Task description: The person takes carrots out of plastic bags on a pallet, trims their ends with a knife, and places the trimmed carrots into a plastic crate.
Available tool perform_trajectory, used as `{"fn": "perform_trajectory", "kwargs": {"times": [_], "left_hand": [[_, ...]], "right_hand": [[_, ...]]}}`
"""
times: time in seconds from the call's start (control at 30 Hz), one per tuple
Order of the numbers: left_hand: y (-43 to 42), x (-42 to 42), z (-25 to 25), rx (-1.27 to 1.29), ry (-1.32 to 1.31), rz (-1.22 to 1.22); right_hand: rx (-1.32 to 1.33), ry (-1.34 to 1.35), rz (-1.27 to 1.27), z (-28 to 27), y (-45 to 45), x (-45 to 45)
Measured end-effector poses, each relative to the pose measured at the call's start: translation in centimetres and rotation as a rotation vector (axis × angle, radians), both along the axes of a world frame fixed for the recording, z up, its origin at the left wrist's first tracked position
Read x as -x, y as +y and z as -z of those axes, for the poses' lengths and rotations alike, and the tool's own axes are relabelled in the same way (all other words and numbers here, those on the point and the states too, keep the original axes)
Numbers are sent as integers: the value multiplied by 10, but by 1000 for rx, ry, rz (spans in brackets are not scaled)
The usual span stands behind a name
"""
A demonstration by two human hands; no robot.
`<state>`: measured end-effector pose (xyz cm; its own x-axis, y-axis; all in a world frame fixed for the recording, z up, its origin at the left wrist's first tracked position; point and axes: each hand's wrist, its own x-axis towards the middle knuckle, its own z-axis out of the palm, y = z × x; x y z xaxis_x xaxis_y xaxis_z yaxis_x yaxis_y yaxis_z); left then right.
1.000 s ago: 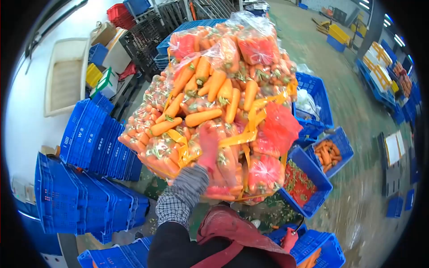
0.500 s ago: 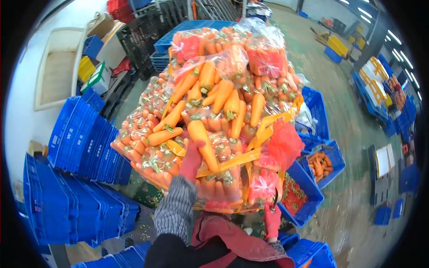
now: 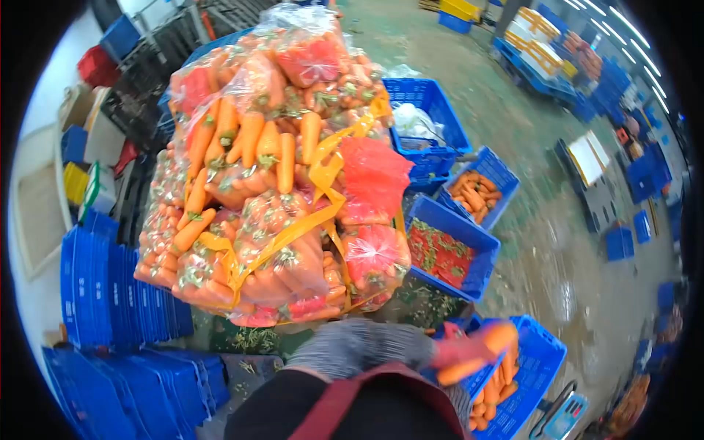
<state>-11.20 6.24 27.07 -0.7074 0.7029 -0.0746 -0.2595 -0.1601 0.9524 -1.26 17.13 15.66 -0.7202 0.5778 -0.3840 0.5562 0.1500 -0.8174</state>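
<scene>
My left hand (image 3: 466, 350), in a red glove and blurred, is closed around a large carrot (image 3: 503, 336). My left arm reaches across my body, holding the carrot over the near edge of a blue crate (image 3: 539, 367) at the lower right. Loose carrots (image 3: 493, 396) lie inside that crate. A grey knitted cuff of my right arm (image 3: 460, 400) shows below the carrot; the right hand's fingers are hidden or lost in the blur. In front stands a high stack of clear bags of carrots (image 3: 275, 282), with loose carrots (image 3: 249, 139) on top.
Orange strap (image 3: 293, 233) and red plastic (image 3: 374, 180) lie on the bags. Beside the stack are a blue crate with red lining and green scraps (image 3: 469, 282), and another crate (image 3: 506, 172) with carrots. Nested blue crates (image 3: 125, 293) stand left. A scale (image 3: 565, 414) sits lower right.
My left hand has carried a carrot from the bags to the crate at the lower right. The view has swung right. The curved blade seen in my right hand earlier is out of sight.
</scene>
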Motion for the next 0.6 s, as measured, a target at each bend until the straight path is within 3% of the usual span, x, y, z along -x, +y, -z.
{"fn": "perform_trajectory", "kwargs": {"times": [0.17,0.3,0.4,0.5,0.57,0.6], "left_hand": [[67,-36,25,60,109,208],[23,9,20,102,287,118],[-91,98,-6,256,660,-595],[-267,206,-19,755,894,-1444],[-363,262,-9,1151,753,-1708],[-391,283,1,1259,581,-1715]], "right_hand": [[183,-116,328,25,70,-89],[287,-146,439,31,78,-105],[371,-137,508,27,61,-78],[329,-126,404,35,59,-58],[318,-80,378,34,44,-35],[318,-65,355,33,34,-19]]}}
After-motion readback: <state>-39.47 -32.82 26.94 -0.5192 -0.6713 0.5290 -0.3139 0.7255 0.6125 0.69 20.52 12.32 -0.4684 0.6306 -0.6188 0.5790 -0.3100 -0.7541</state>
